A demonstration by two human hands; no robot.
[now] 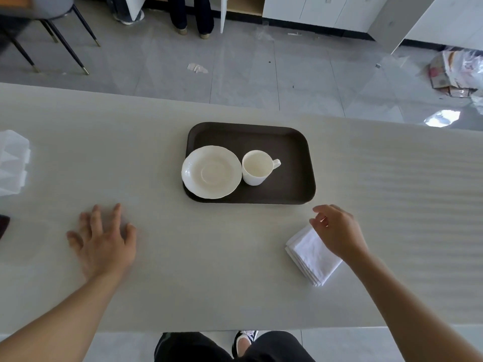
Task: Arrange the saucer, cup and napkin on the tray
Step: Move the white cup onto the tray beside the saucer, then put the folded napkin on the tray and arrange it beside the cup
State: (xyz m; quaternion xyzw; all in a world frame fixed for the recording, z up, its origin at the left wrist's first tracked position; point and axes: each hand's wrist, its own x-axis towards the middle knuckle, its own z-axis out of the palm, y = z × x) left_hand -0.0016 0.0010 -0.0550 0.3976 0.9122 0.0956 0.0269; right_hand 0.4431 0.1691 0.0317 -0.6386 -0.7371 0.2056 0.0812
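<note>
A dark brown tray [290, 150] lies on the pale table. On its left part rests a white saucer [211, 172], overlapping the tray's left rim. A white cup [257, 167] stands upright beside the saucer, handle pointing right. A folded white napkin [312, 254] lies on the table in front of the tray's right corner. My right hand [337, 231] hovers over the napkin's far end, fingers curled and apart, holding nothing. My left hand [104, 239] rests flat on the table to the left, fingers spread.
A clear plastic container [13, 162] sits at the table's left edge. Beyond the table's far edge are floor, chair legs [65, 45] and a person's legs [190, 14]. The table's near edge runs just above my knees.
</note>
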